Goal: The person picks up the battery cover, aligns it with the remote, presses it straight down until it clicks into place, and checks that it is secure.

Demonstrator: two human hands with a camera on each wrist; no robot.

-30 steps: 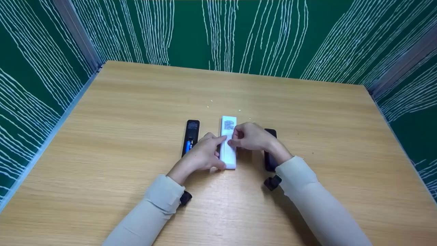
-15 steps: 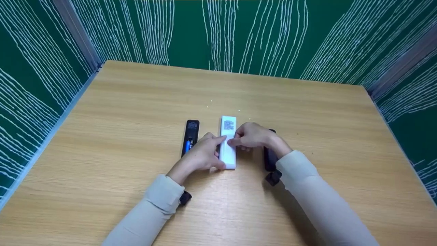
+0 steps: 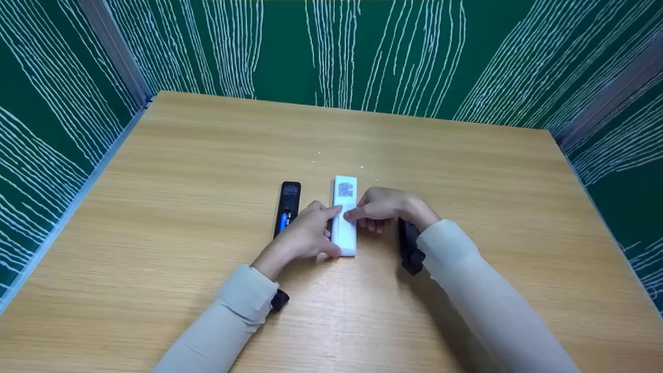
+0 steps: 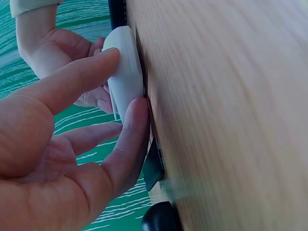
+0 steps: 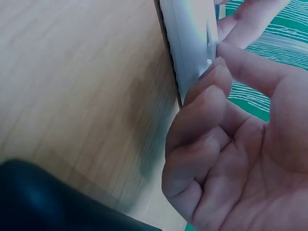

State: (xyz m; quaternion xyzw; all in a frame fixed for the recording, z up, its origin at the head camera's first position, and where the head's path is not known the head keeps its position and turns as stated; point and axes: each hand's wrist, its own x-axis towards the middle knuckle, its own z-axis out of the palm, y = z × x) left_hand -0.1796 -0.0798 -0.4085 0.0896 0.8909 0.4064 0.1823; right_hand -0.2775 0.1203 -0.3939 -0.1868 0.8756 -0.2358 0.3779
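A white remote control (image 3: pixel 345 239) lies back side up on the table, a printed label near its far end. My left hand (image 3: pixel 305 232) grips it from the left, thumb at the near end and index finger on the back. In the left wrist view, the thumb and a finger hold the remote's side edges. On the other side, my right hand (image 3: pixel 386 204) pinches the battery cover (image 4: pixel 113 102) at its edge, fingers curled beneath the thumb. The cover stands slightly raised from the remote in both wrist views.
Left of the white remote lies a black remote (image 3: pixel 291 192) with its battery bay uncovered and a blue battery (image 3: pixel 283 221) inside. A black object (image 3: pixel 407 238) sits under my right wrist, partly hidden. Tiny pale crumbs (image 3: pixel 361 167) dot the wooden table (image 3: pixel 207 155) farther back.
My right wrist has turned a little and its fingers have spread lower beside the remote, while the thumb stays on the cover. The left hand and the white remote keep their place.
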